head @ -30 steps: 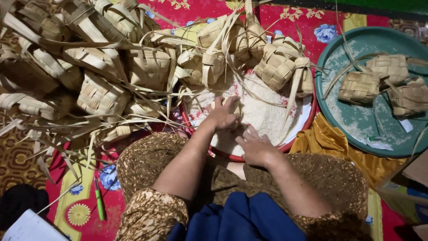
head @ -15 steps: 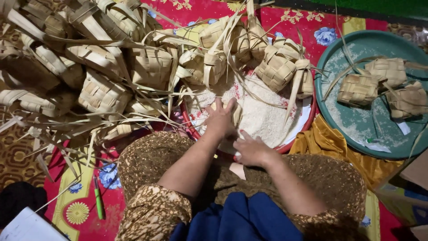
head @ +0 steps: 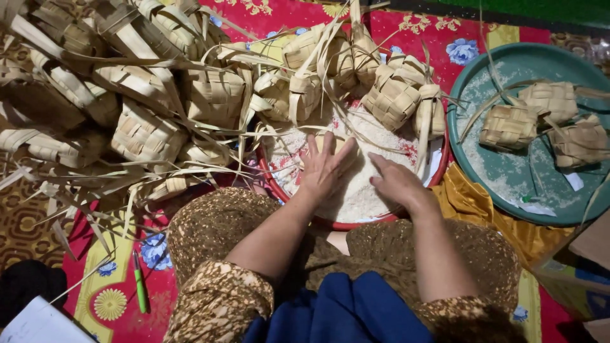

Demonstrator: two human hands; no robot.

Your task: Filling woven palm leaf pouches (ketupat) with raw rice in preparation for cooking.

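One box and some paper

A brown and blue cardboard box (head: 575, 273) sits at the right edge. White paper (head: 38, 324) lies bottom left.

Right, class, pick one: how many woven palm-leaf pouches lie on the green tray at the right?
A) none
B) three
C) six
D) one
B: the green tray holds three woven pouches, one at its left, one higher up and one at its right edge, with scattered rice grains around them.
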